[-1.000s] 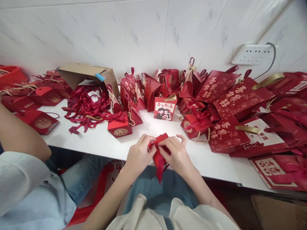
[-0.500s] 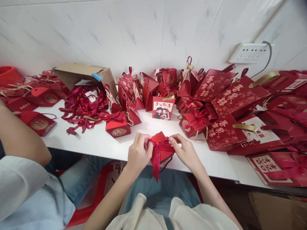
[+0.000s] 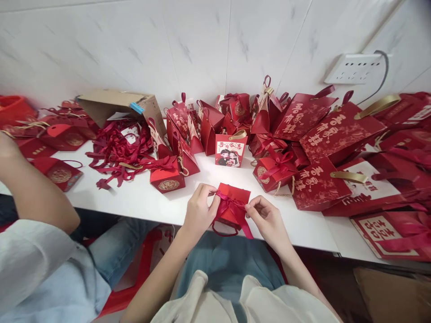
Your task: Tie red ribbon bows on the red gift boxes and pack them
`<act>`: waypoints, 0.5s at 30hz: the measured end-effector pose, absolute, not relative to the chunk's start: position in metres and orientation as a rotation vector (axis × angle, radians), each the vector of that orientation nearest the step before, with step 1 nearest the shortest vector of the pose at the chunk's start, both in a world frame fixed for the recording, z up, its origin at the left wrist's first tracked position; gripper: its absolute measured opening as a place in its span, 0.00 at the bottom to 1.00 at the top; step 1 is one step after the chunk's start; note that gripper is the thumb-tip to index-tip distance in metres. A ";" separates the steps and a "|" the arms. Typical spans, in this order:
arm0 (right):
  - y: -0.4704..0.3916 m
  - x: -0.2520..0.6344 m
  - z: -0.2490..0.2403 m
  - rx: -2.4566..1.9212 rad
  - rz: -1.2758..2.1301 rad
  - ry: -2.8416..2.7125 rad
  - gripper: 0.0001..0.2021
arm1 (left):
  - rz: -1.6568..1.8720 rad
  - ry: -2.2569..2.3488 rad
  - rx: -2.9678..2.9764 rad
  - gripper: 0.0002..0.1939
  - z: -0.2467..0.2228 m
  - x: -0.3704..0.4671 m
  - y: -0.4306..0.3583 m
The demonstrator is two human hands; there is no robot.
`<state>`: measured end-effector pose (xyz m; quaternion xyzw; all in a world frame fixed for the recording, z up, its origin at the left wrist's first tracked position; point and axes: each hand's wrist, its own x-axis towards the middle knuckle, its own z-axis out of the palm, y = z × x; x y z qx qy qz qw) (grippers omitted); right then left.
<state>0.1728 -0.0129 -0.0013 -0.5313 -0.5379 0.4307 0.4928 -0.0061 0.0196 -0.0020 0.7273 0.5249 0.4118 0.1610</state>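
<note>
At the front edge of the table sits a small red gift box [image 3: 240, 193] with a dark red cord handle hanging on its near side. A crimson ribbon [image 3: 232, 205] is tied in a bow across it, one tail trailing down to the right. My left hand [image 3: 199, 210] pinches the bow's left side between thumb and fingers. On the opposite side, my right hand [image 3: 267, 220] has thumb and finger closed on the right part of the ribbon. Behind them stands a small gift box with a printed couple [image 3: 229, 152].
Finished-looking red boxes with bows [image 3: 167, 177] stand around, and larger red gift bags [image 3: 318, 184] crowd the right. Loose ribbons [image 3: 117, 146] spill from a cardboard box [image 3: 114, 101]. A co-worker's arm [image 3: 43, 193] is at left. A power strip [image 3: 357, 69] hangs on the wall.
The gift box has turned and tipped between my hands, so the ribbon tail now slants right and the cord handle shows at lower left. Both hands still grip the bow's sides.
</note>
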 end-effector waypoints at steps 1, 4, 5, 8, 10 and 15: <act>-0.015 0.173 -0.002 -1.289 1.058 -1.277 0.13 | 1.153 1.465 2.025 0.04 -0.003 -0.005 0.019; -0.017 0.174 -0.007 -1.289 1.104 -1.218 0.15 | 1.075 1.438 1.834 0.03 -0.003 -0.007 0.016; -0.016 0.175 -0.009 -1.288 1.118 -1.207 0.15 | 1.048 1.434 1.786 0.03 -0.003 -0.008 0.015; -0.012 0.174 -0.012 -1.272 1.150 -1.194 0.16 | 1.010 1.393 1.712 0.04 -0.003 -0.012 0.015; -0.009 0.173 -0.012 -1.260 1.163 -1.197 0.16 | 1.017 1.383 1.737 0.03 -0.003 -0.014 0.016; -0.007 0.171 -0.010 -1.244 1.176 -1.207 0.16 | 1.028 1.345 2.013 0.11 0.005 -0.015 0.018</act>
